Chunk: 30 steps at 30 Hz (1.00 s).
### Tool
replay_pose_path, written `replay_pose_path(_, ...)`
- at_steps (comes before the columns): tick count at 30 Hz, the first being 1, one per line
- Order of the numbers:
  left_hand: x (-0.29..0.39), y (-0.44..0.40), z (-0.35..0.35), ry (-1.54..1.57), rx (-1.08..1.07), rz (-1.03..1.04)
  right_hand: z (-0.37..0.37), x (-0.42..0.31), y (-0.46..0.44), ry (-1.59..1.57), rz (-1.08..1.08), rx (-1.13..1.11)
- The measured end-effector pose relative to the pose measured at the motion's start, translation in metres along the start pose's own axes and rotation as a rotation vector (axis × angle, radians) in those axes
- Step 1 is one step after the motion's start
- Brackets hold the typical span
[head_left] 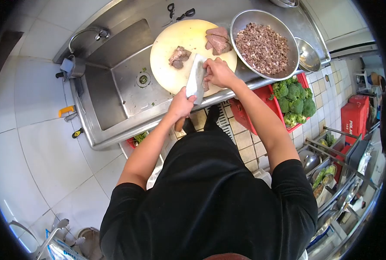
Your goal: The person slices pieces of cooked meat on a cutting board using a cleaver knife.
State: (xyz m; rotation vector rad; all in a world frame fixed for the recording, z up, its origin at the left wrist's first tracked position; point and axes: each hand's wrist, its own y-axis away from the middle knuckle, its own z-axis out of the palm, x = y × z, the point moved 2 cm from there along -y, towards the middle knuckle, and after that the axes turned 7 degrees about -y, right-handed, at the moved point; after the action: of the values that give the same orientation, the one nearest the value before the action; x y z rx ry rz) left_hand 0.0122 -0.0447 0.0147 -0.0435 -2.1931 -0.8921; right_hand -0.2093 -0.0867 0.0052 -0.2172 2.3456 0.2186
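Note:
My left hand (181,106) is closed around the wooden handle of a cleaver (196,78), whose broad blade stands over the round cutting board (162,56). Close against the blade's right side, my right hand (221,73) has its fingers curled down on a piece of meat (206,86), mostly hidden under them. Left of the blade lies a rough brown chunk of meat (179,57). Flat meat slices (217,41) overlap at the board's upper right.
Diced meat fills a large steel bowl (233,37) right of the board; a smaller bowl (313,54) sits beyond. Left is a sink (128,89) with a faucet (101,34). Black scissors (186,14) lie behind the board. Below the counter, broccoli (295,102) fills a red crate (262,97).

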Motion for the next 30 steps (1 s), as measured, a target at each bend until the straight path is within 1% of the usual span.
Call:
replay_pose_path(1, 0.004, 0.003, -0.013, -0.028, -0.030, -0.031, 0.000, -0.002, -0.002, -0.006, 0.013, -0.062)
replay_pose_path(3, -0.009, -0.010, -0.032, -0.150, -0.026, 0.075, 0.005, -0.012, -0.001, 0.035, -0.096, -0.018)
replay_pose_path(5, -0.016, -0.014, -0.041, -0.235, -0.024, 0.120, 0.013, -0.019, 0.001, 0.078, -0.204, 0.015)
replay_pose_path(8, -0.016, -0.011, -0.045, -0.367, -0.003, 0.141, 0.020, -0.019, 0.009, 0.164, -0.212, 0.076)
replay_pose_path(11, -0.024, -0.003, -0.035, -0.375, 0.044, 0.172, 0.023, -0.011, 0.015, 0.160, -0.181, 0.101)
replay_pose_path(14, -0.030, 0.022, -0.040, -0.510, 0.031, 0.165, 0.025, -0.008, 0.016, 0.157, -0.204, 0.091)
replay_pose_path(17, -0.025, 0.041, -0.032, -0.481, 0.009, 0.036, 0.030, -0.001, 0.014, 0.137, -0.219, 0.093)
replay_pose_path(20, 0.011, 0.030, -0.025, -0.506, 0.078, 0.028, 0.025, -0.005, 0.015, 0.120, -0.221, 0.062)
replay_pose_path(21, 0.008, 0.020, -0.024, -0.505, 0.090, 0.067, 0.026, -0.006, 0.017, 0.118, -0.219, 0.066)
replay_pose_path(24, 0.000, 0.036, -0.031, -0.545, 0.059, 0.071, 0.024, -0.002, 0.019, 0.120, -0.234, 0.091)
replay_pose_path(27, -0.017, 0.054, -0.029, -0.505, 0.077, 0.019, 0.022, 0.005, 0.031, 0.093, -0.278, 0.137)
replay_pose_path(30, -0.013, 0.037, -0.030, -0.482, 0.085, 0.053, 0.005, -0.001, 0.042, 0.077, -0.280, 0.156)
